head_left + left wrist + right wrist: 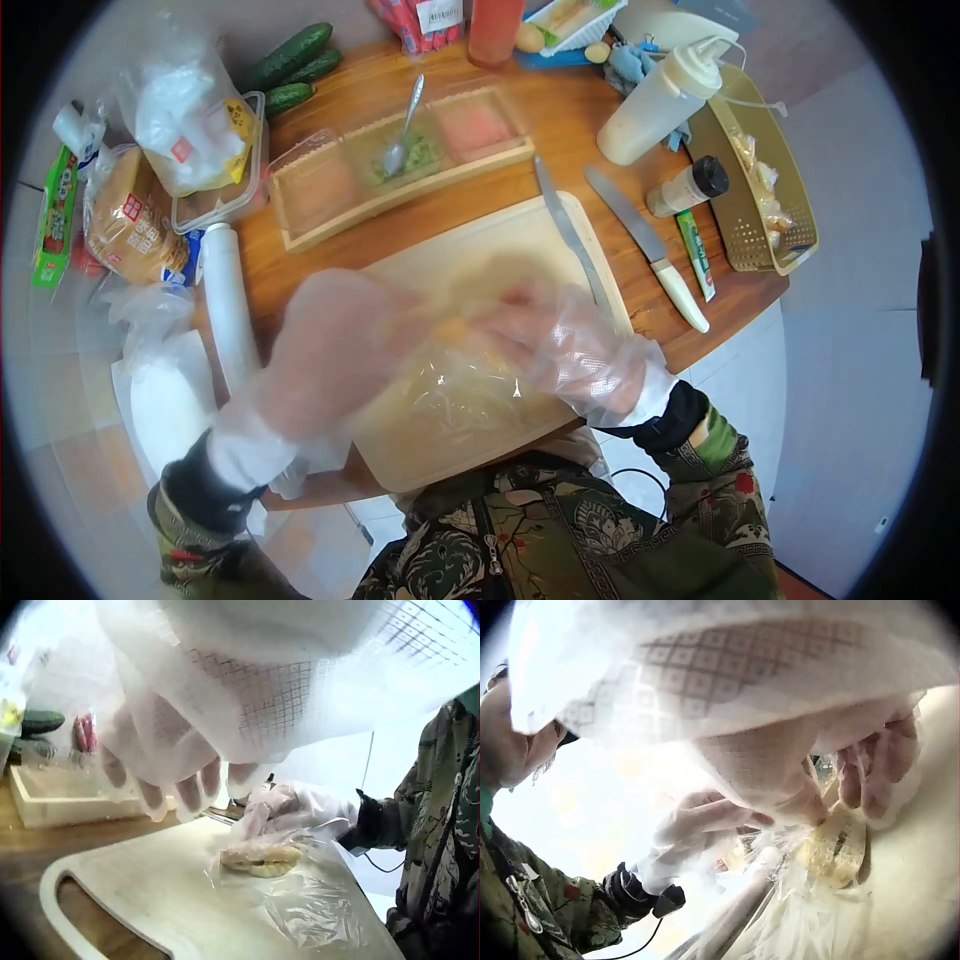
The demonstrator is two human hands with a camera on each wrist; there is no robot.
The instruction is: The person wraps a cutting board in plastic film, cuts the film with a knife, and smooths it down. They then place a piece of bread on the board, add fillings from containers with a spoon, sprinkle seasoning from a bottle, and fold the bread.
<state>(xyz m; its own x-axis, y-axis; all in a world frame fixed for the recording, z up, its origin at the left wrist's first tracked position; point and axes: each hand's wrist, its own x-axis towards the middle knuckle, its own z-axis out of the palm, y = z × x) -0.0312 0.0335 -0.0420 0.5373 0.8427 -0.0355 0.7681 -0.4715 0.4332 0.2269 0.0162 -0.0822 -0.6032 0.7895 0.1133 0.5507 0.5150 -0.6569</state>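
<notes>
Both hands wear clear plastic gloves. A piece of bread with a filling [262, 859] lies on clear plastic film [315, 907] on the cream cutting board [135, 877]. My left hand [345, 340], blurred in the head view, is at the left of the bread; in the left wrist view its fingers [154, 791] hang apart above the board. My right hand [560, 345] grips the bread [836, 851] at one end, with thumb and fingers around its edge in the right wrist view. How much film lies under those fingers is hidden.
Two knives [640, 230] lie on and beside the board's right side. Behind it stands a wooden tray [400, 190] with a spoon [396, 155]. A squeeze bottle [655, 110], a shaker [688, 187] and a basket [750, 200] are at right; a film roll [230, 300] and bagged bread [130, 225] at left.
</notes>
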